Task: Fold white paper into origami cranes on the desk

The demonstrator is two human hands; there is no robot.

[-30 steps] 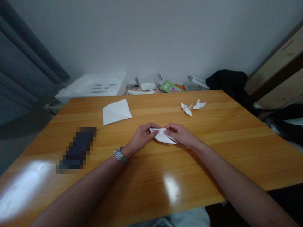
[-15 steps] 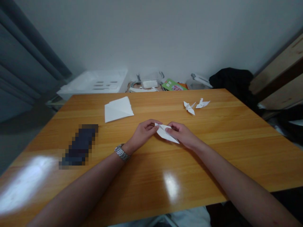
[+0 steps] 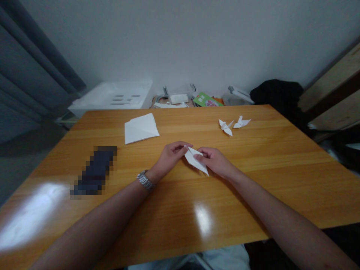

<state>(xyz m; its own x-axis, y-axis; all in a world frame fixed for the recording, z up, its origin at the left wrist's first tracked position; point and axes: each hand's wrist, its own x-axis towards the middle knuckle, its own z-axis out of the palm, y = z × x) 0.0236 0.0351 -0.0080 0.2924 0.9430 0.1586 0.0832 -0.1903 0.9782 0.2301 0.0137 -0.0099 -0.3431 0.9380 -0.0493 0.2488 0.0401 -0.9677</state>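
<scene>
A folded piece of white paper (image 3: 194, 159), long and pointed, is held between my hands just above the table (image 3: 168, 210). My left hand (image 3: 173, 155) pinches its upper left end between thumb and fingers. My right hand (image 3: 212, 159) grips the right side, with the thumb lying on top and the fingers behind the paper. One pointed tip slants down and to the right, toward me. The undersides of the folds are hidden.
Beyond my left hand lies a stack of white paper sheets (image 3: 141, 128). Two folded paper cranes (image 3: 225, 127) rest at the back right. A blurred dark rectangular object (image 3: 97, 170) lies at left. Behind the table are a white foam tray (image 3: 112, 99) and a green booklet (image 3: 206, 100).
The folded paper has turned, so its free tip points more steeply down toward me. My right thumb has shifted slightly left along it. My left hand keeps its pinch.
</scene>
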